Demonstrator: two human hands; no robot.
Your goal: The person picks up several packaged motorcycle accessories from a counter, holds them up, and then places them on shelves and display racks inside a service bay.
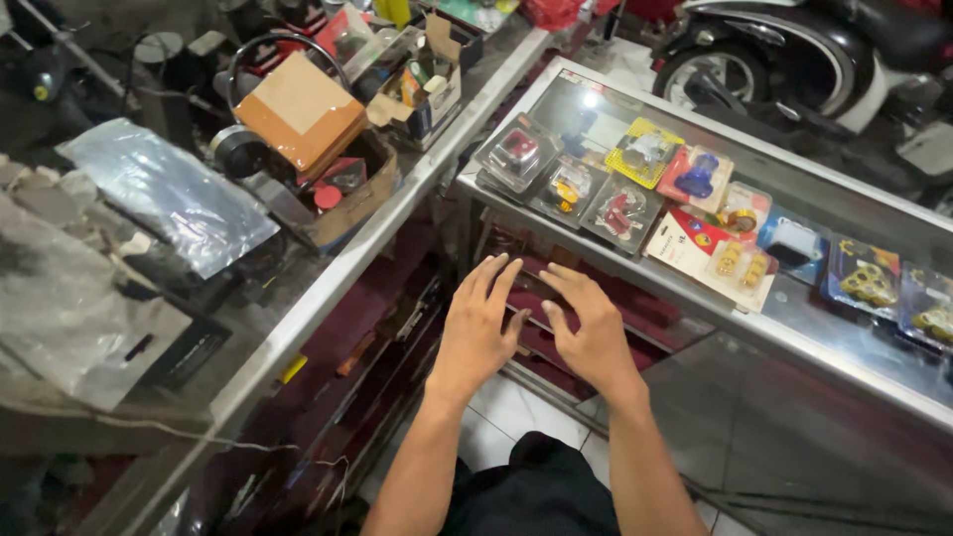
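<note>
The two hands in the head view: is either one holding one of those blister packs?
No. The left hand and right hand are both open and empty, fingers spread, below the glass counter where the blister packs lie.

Scooter cropped at top edge

two hands, one scooter, two glass counters

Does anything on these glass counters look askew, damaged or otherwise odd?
Nothing looks damaged or spilled. The blister-packed parts lie in loose, overlapping rows on the right glass display counter, and the left glass counter is crowded with open cardboard boxes. Both hands, left and right, hover empty.
</note>
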